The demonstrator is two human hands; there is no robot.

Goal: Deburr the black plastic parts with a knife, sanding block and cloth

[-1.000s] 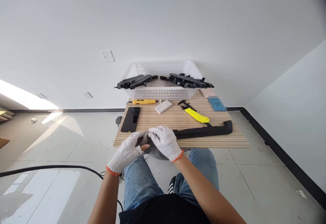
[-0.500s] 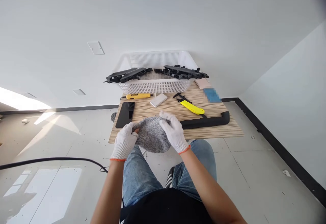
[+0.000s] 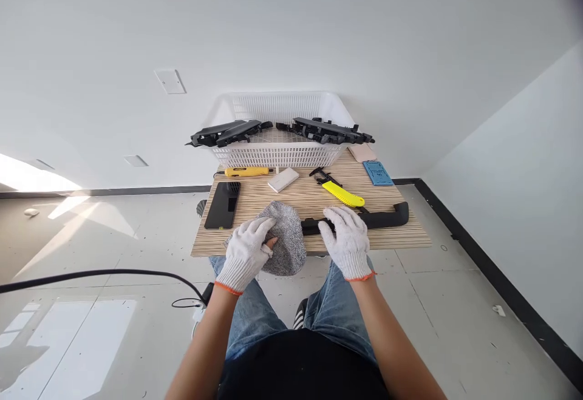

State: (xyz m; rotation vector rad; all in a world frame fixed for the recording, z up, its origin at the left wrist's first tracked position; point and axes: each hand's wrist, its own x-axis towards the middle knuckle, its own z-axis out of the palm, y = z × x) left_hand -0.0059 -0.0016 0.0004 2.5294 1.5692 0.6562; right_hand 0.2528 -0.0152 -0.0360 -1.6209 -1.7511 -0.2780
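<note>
I sit at a small striped wooden table (image 3: pixel 392 239), both hands in white knit gloves. My left hand (image 3: pixel 246 253) is closed on a grey cloth (image 3: pixel 288 239) that lies over the table's near edge. My right hand (image 3: pixel 348 239) lies on the left part of a long black plastic part (image 3: pixel 385 218), with its fingers curled over it. That part runs along the near edge and ends in an upturned hook at the right. The two hands are apart, and the cloth touches the part's left end.
A white mesh basket (image 3: pixel 277 156) at the back holds several black parts (image 3: pixel 328 130). In front of it lie a yellow screwdriver (image 3: pixel 246 172), a white box (image 3: pixel 282 179), a yellow utility knife (image 3: pixel 342 193), a black slab (image 3: pixel 221 204) and a blue card (image 3: pixel 377 173). A black cable (image 3: pixel 91 275) crosses the floor at left.
My right hand has left the grey cloth and moved right onto the long black part. My left hand has brought the cloth down onto the table's near edge.
</note>
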